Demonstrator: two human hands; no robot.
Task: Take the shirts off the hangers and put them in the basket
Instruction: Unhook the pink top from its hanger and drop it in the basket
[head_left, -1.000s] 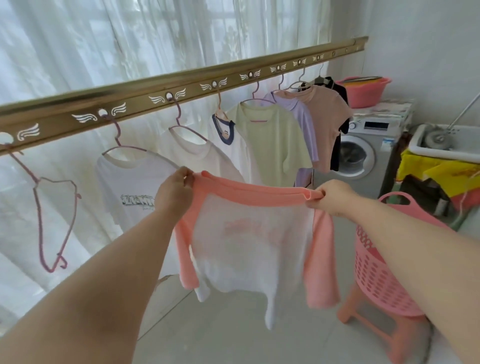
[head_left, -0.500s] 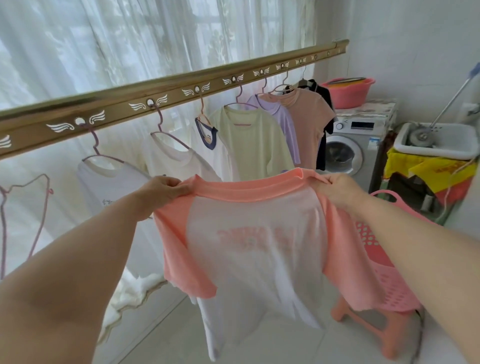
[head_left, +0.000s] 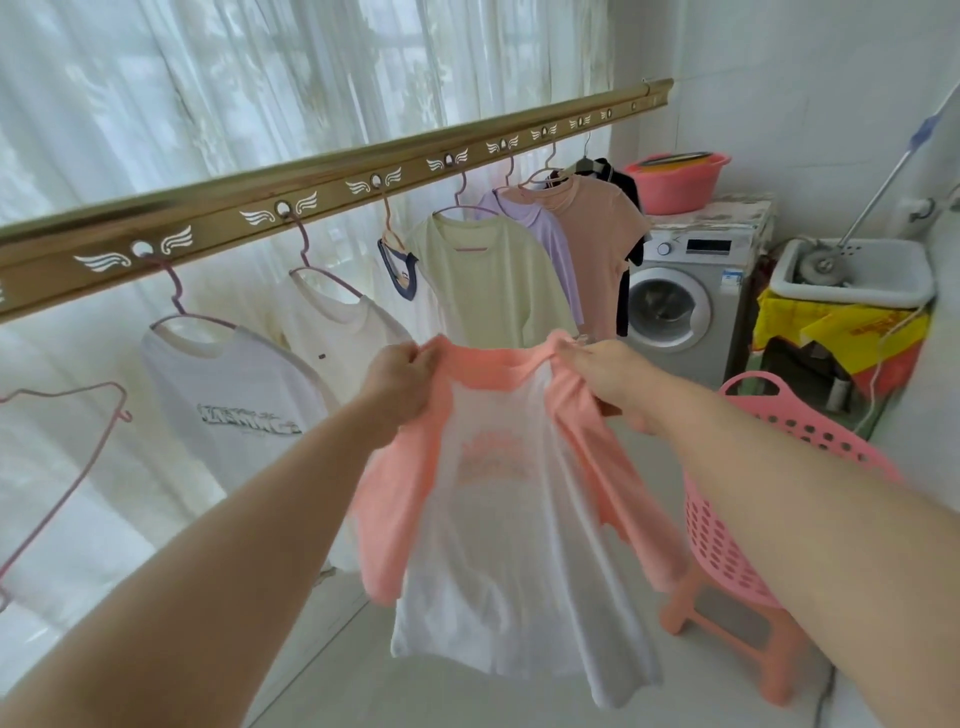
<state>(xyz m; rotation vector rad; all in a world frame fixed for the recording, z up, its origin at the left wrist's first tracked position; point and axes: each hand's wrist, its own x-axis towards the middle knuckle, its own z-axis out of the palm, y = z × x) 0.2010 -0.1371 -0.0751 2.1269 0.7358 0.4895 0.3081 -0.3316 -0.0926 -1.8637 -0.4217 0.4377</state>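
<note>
The two hands have drawn closer together than half a second ago, so the pink-sleeved shirt (head_left: 498, 499) no longer spreads flat: its neckline sags between them and the sleeves fold in and hang narrow. The left hand (head_left: 397, 376) grips one shoulder seam with fingers curled tight on the cloth, and the right hand (head_left: 608, 371) pinches the other shoulder the same way. The shirt hangs in the air in front of the rail (head_left: 332, 202), off any hanger, to the left of the basket (head_left: 810, 431) and not in it; the basket sits on a stool (head_left: 727, 629). The bare hanger (head_left: 67, 457) at the far left shows more fully than before. On the rail the other shirts hang as they did: a white shirt (head_left: 234, 400), a cream one (head_left: 337, 338), a pale green one (head_left: 483, 280) and more behind it. Pink print shows on the held shirt's chest, too blurred to read. The white shirt carries slanted grey lettering I cannot make out, and the cream one has a small dark tag. Red writing on the yellow cloth (head_left: 857, 332) and a blue sticker on the washer (head_left: 680, 296) are also unreadable.
</note>
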